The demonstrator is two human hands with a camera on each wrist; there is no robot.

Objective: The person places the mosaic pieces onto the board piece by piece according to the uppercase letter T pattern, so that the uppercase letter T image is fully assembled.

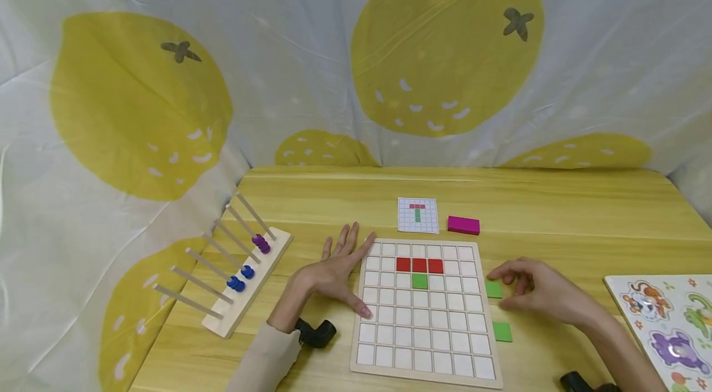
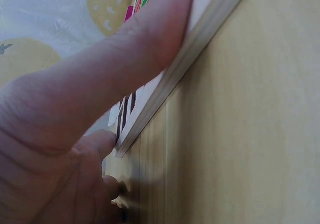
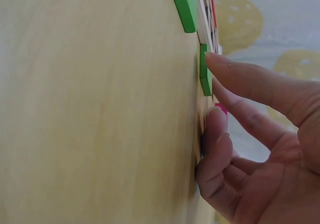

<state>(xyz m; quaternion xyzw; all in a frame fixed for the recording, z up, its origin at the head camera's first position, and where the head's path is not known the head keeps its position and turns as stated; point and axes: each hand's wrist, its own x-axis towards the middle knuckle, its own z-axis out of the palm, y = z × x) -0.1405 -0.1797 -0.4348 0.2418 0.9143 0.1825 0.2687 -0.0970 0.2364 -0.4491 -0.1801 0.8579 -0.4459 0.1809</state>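
My left hand (image 1: 330,271) rests at the left side of a wooden grid board (image 1: 356,342), fingers spread. Its thumb (image 2: 145,38) presses on the board's edge, and the index fingertip touches the upper left corner. Three red tiles (image 1: 419,265) sit side by side in the grid, with one green tile (image 1: 419,281) under the middle one. Right of the board, my right hand (image 1: 536,290) pinches a loose green tile (image 1: 493,289) between thumb and index finger, the tile low at the table. Another green tile (image 1: 502,332) lies nearer me.
A pattern card (image 1: 418,225) with a red and green T lies behind the board, beside a magenta block (image 1: 463,225). At left stands a pegged bead rack (image 1: 228,318) with blue and purple beads. An animal puzzle board (image 1: 639,336) lies at the right.
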